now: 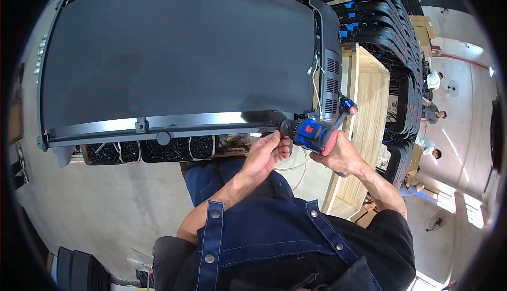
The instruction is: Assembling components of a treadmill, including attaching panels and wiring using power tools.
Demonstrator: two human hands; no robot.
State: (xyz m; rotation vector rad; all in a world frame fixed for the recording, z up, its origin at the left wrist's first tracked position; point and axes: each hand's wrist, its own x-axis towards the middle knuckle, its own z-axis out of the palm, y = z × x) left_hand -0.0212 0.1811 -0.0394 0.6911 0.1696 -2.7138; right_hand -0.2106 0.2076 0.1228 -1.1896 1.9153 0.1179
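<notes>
In front of me lies a treadmill deck with a wide black running belt (179, 48). A dark side rail (211, 131) with a shiny strip runs along its near edge. My right hand (340, 156) is wrapped round a blue and red cordless drill (311, 134), whose chuck points left at the rail's right end. Close to the chuck, my left hand (262, 155) has its thumb and forefinger pinched at the rail's lower edge, other fingers curled. What sits between those fingertips is hidden. The drill's tip is also out of sight.
Black bins (177, 149) of screws stand below the rail. A second blue and red power tool (347, 106) is beside the vented motor cover (331, 82). To the right are a wooden crate (369, 85) and stacked black frames (369, 19). A loose white cable (316, 87) hangs near the cover.
</notes>
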